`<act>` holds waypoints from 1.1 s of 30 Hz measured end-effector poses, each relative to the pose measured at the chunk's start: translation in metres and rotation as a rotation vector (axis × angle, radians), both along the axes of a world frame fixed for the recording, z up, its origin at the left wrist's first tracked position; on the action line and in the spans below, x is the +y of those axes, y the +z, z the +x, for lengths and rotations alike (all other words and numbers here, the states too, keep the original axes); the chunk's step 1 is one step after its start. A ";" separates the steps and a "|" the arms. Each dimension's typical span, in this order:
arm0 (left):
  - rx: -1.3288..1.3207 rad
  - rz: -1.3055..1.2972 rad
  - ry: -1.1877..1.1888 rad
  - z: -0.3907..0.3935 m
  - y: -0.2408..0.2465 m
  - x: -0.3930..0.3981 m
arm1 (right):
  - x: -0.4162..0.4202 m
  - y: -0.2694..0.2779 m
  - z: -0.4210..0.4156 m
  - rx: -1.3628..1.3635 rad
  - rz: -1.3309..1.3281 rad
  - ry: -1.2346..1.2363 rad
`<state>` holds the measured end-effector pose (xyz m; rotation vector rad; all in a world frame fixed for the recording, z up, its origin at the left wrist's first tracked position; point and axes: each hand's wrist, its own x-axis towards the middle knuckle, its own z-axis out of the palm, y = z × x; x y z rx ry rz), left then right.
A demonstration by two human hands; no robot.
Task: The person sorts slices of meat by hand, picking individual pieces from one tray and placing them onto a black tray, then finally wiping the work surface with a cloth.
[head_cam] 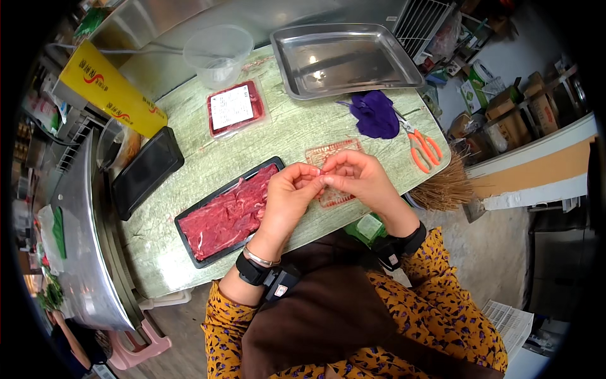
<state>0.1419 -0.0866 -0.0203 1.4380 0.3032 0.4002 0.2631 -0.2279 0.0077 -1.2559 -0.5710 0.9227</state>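
Note:
My left hand [292, 189] and my right hand [355, 177] meet at their fingertips above the near part of the table. Thumbs and index fingers are pinched together; whatever may be between them is too small to make out. Partly hidden beneath them lies a shallow transparent plastic tray [337, 199] with red residue along its edges. Left of my left wrist, a black tray [193, 237] holds a layer of raw, sliced-looking red meat [225, 213]. Farther back sits a film-covered pack of red meat [258, 102], its white label [232, 108] bearing writing.
A steel tray [348, 54] and a transparent plastic tub [218, 52] stand at the back. Orange-handled scissors [421, 147] lie beside a purple cloth-like bundle [376, 116] on the right. Leftward are a yellow box [111, 90], a dark tray [147, 170] and a steel counter [78, 237].

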 end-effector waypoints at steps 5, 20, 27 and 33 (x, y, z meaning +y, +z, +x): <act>0.046 0.007 0.011 -0.012 0.005 -0.008 | -0.002 0.003 -0.004 -0.052 -0.099 0.012; 0.175 0.397 0.103 -0.123 0.036 0.084 | 0.094 -0.001 -0.068 -0.772 0.305 0.203; 0.455 0.657 0.265 -0.147 0.022 0.084 | 0.123 -0.013 -0.111 -0.939 -0.208 0.249; 0.491 0.948 0.375 -0.149 0.013 0.079 | 0.127 -0.022 -0.109 -1.112 -0.247 0.200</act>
